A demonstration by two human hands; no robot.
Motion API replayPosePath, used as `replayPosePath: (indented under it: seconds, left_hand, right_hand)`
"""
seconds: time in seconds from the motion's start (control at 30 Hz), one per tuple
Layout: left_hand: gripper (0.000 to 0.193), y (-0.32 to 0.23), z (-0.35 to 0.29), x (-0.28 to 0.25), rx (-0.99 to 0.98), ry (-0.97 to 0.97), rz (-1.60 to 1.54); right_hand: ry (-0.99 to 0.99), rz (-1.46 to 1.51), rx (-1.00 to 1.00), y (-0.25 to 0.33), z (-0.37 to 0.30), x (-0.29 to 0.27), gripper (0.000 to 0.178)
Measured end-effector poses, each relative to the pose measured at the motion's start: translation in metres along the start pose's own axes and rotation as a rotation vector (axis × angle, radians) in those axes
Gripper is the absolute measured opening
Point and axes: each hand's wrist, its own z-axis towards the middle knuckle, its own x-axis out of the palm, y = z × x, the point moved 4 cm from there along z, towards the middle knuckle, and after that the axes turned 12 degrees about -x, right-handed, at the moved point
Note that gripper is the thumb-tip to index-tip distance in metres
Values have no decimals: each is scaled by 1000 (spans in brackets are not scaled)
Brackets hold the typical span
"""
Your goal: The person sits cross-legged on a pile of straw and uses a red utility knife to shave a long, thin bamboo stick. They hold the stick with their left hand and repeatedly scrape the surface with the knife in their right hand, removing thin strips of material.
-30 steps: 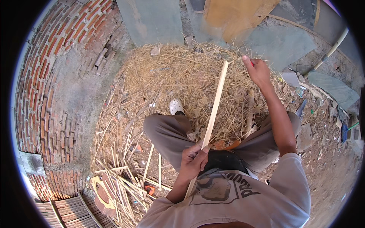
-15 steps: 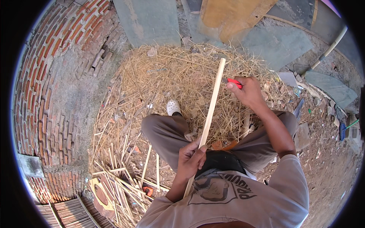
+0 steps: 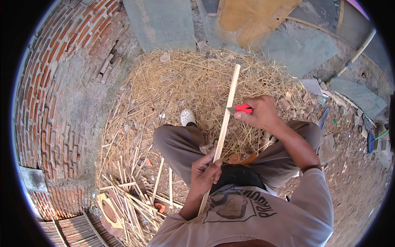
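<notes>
A long pale strip of wood or bamboo [image 3: 222,133] slants up and away from my waist. My left hand [image 3: 204,172] is closed round its lower part, and its near end lies against my shirt. In my right hand [image 3: 263,112] is a red-handled utility knife [image 3: 243,108]. The knife's blade points left and meets the right edge of the strip, roughly a third of the way down from the far end. My fingers wrap the handle and hide part of it.
Curly shavings [image 3: 193,84] cover the ground ahead, round a white clog [image 3: 187,117]. Several pale strips [image 3: 131,201] lie in a heap at lower left, beside an orange object [image 3: 160,207]. A brick wall [image 3: 53,111] rises left; grey-green boards [image 3: 162,24] stand at the far side.
My right hand has drawn the knife down along the strip toward me and slightly left, and the blade now meets its edge. The strip's far end has shifted a little left.
</notes>
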Motion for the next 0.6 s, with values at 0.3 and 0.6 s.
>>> replayPosePath:
  seconds: [0.3,0.6]
  left_hand:
    - [40,-5,-6,11,8,-42,241]
    - [42,-2,-9,15,-46,-88,225]
  right_hand:
    - [-58,-19,131,-18,5,3,60]
    - [-91,-178,36,-21,10,7,63]
